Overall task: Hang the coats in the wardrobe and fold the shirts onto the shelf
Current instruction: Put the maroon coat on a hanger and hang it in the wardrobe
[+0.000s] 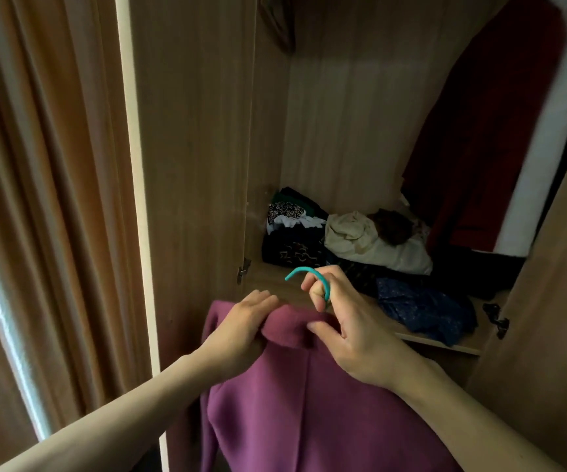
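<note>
Mauve coat (pixel 292 403) held up before an open wardrobe (pixel 343 131), its collar level with the front edge of the shelf (pixel 445 344) and its body hanging straight down between the person's forearms. The left hand (pixel 241 328) grips the left side of the collar, fingers (pixel 261 299) curled over the folded edge with the cloth bunched beneath them. The right hand (pixel 353 332) holds the teal hanger hook (pixel 304 271), which rises from the collar and passes between its bent fingers, the curved tip pointing left above the coat; the thumb rests on the collar just below. The rest of the hanger is hidden inside the coat. On the shelf behind lie loose clothes: a dark patterned stack (pixel 292 233) in the left corner, a cream bundle (pixel 370 243) beside it and a blue speckled garment (pixel 425 308) nearest the right hand. A dark red garment (pixel 479 131) hangs at the right of the wardrobe; a beige curtain (pixel 37 199) hangs at far left
</note>
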### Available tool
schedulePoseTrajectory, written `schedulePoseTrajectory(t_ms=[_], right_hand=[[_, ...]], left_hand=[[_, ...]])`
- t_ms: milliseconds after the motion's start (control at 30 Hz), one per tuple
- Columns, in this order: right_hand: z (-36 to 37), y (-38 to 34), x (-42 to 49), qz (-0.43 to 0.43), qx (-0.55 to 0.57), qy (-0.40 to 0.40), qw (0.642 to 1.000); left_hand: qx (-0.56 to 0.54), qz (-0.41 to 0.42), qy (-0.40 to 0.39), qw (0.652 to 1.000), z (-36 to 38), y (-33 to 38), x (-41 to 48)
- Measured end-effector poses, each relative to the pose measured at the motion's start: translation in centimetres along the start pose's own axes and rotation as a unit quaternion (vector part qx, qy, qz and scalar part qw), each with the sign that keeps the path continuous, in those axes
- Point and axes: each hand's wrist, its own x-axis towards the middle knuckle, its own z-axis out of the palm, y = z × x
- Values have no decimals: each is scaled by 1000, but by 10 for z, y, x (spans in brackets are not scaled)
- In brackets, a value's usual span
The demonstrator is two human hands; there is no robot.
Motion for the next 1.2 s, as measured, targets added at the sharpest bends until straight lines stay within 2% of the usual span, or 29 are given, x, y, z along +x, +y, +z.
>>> schedulePoseTrajectory(t_ms=[167, 300, 433, 633, 800, 1033, 1100, 1200], right_hand=[[-4, 5, -4, 97, -80, 58, 990], [10, -1, -13, 99, -186, 130, 969], [16, -2, -17, 88, -223, 140, 961], [4, 4, -23, 150, -262, 158, 940], [2, 12, -20, 148, -248, 189, 938], [-6, 19, -19, 131, -236, 257, 928], [-9, 19, -19, 117, -233, 263, 929], [-12, 16, -16, 107, -229, 268, 930]], left_hand=[[-9, -20, 74, 997, 0, 8, -3], [-11, -43, 117, 992, -6, 15, -3], [-8, -58, 134, 989, -11, 20, -2], [4, -71, 169, 983, -21, 25, -1], [11, -43, 141, 989, -30, 33, 9], [-5, 3, -14, 1000, -58, 33, 9], [-20, -6, 6, 1000, -61, 34, 10], [21, -25, 58, 998, -62, 33, 16]])
